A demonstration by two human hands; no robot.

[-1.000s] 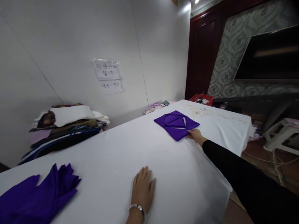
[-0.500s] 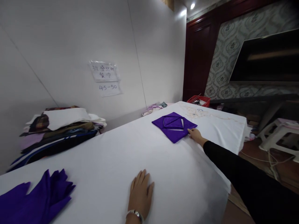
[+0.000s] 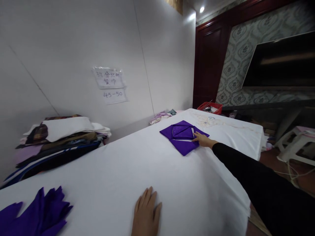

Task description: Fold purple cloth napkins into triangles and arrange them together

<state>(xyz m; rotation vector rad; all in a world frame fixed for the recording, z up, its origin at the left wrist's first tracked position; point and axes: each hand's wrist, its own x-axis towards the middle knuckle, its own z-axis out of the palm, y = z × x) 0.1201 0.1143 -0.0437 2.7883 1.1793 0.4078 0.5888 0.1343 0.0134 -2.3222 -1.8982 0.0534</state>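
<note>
My left hand (image 3: pixel 146 213) lies flat on the white tablecloth (image 3: pixel 118 183) near the front edge of the view, fingers stretched out and holding nothing. Farther off to the right, my right hand (image 3: pixel 203 140) reaches over the right corner of a folded purple napkin (image 3: pixel 183 149). Its thumb and fingers are apart and touch the cloth beside the inner opening. The napkin lies flat as a diamond, with a folded square at its middle and strips of white showing through gaps. At the lower left is more purple cloth (image 3: pixel 40 213), gathered into pleated points.
A stack of folded clothes (image 3: pixel 66 134) stands along the wall at left. Paper signs (image 3: pixel 110 85) hang on the wall. Beyond the table's far end are a red basket (image 3: pixel 218 108) and some pale cloths (image 3: pixel 161 117). A white stool (image 3: pixel 295 144) is at right.
My right hand has moved from the napkin's right corner inward to the edge of its inner opening. My left hand stays flat on the table. The view has shifted slightly.
</note>
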